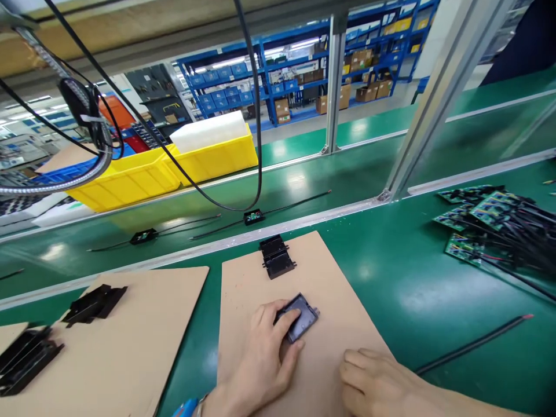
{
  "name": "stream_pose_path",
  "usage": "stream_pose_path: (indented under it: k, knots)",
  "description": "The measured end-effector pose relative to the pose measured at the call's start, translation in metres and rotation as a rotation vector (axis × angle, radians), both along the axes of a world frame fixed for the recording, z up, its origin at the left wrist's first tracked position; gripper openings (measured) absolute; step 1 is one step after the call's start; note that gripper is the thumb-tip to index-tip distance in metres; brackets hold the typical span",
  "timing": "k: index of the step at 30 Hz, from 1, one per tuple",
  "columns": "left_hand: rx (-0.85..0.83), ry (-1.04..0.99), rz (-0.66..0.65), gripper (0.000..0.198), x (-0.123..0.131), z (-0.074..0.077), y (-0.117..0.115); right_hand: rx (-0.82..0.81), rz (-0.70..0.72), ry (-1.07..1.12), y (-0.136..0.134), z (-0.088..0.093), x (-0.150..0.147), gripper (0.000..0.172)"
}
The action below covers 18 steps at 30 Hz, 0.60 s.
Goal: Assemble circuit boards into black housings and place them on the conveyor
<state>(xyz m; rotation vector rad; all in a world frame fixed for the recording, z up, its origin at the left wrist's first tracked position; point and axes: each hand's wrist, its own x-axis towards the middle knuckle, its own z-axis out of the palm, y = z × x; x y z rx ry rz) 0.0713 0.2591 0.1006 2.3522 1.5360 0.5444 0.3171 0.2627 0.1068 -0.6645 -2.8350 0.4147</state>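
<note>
While the green counter (197, 347) runs across the full width of the view, its items are recorded from the left. At the far left, long black parts (30, 359) lie side by side, partly cut off by the frame. Just beside them, a cluster of black pieces (93, 304) rests on the left cardboard sheet (130, 353). Beyond, past a pale rail, stand yellow bins (130, 185), and nearer lies a small black module (144, 236) with cables. A second module (253, 217), its green circuitry exposed, lies farther right.

On the middle cardboard sheet (237, 289), the left hand (264, 353) grasps a shallow housing (305, 318), index finger pressed inside it and thumb at the near edge. Finish: black to dark grey, with a dull sheen on the inner floor. Form: rectangular, thin raised rim, open face up, small projection at the right corner. It sits askew to the sheet. Above it, near the sheet's far edge, lie black housings (278, 258) with small side pegs.

The right hand (373, 382) rests at the sheet's right side, fingers curled; whether it grips anything cannot be told. Beyond its wrist extends a black cable (473, 344) with a reddish tip. At far right, green circuit boards (495, 208) lie heaped with dark leads.
</note>
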Motion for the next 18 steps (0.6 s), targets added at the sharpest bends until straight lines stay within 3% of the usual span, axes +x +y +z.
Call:
stream_pose_path:
  k: [6,10,13,16,18]
  knots:
    - [-0.214,-0.284,-0.056,0.054,0.005,0.025,-0.030,-0.290,-0.102,0.000,0.008,0.031,0.003,0.022]
    - [-0.426,-0.245,0.021,0.019,0.017,0.033,-0.039,-0.332,-0.161,0.092,0.015,0.037,-0.002,0.015]
    - [-0.410,-0.160,0.108,0.014,0.027,0.033,-0.036,-0.151,-0.148,0.043,0.010,0.033,-0.018,0.015]
    - [-0.464,-0.231,0.156,0.009,0.031,0.035,-0.029,0.182,-0.124,-0.038,0.001,0.032,-0.038,0.023]
    - [-0.555,-0.301,0.188,0.011,0.028,0.040,-0.024,0.283,-0.083,-0.063,0.000,0.035,-0.047,0.029]
